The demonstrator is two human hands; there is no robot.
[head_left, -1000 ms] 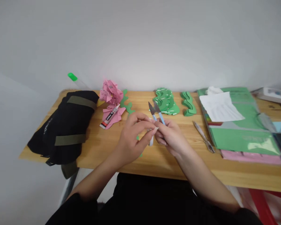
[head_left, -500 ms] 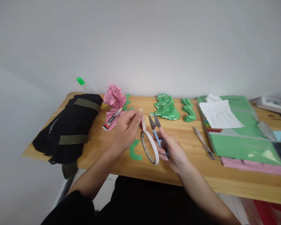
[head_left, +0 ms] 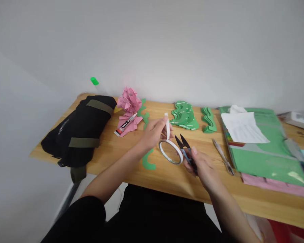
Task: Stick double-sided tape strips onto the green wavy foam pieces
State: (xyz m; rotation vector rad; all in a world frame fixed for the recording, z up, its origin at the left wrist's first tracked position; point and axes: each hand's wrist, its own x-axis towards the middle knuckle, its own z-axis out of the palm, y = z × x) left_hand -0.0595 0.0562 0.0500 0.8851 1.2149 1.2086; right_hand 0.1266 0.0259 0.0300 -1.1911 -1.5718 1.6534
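My left hand (head_left: 154, 132) pinches the loose end of a roll of white tape (head_left: 171, 152), and a short strip stands up between fingers and roll. The ring hangs tilted above the table, between my two hands. In my right hand (head_left: 201, 166) are blue-handled thread snips (head_left: 186, 150), their dark blades apart and pointing up and left, close to the tape but not on the strip. Whether the right fingers also touch the ring is hidden. Below the left hand lies a green curved paper cutout (head_left: 148, 163), partly covered by the wrist.
Green cutouts with white marks (head_left: 184, 116) lie behind my hands, beside a stack of wavy green pieces (head_left: 209, 120). A glue tube (head_left: 125, 125) rests near crumpled pink paper (head_left: 129, 100). Left is a black bag (head_left: 83, 125); right, a craft knife (head_left: 223, 157) and green packet (head_left: 255, 158).
The tape roll has swung flatter and away from upright. Both hands appear further right, and the snips have tipped further left; the view has shifted slightly too.
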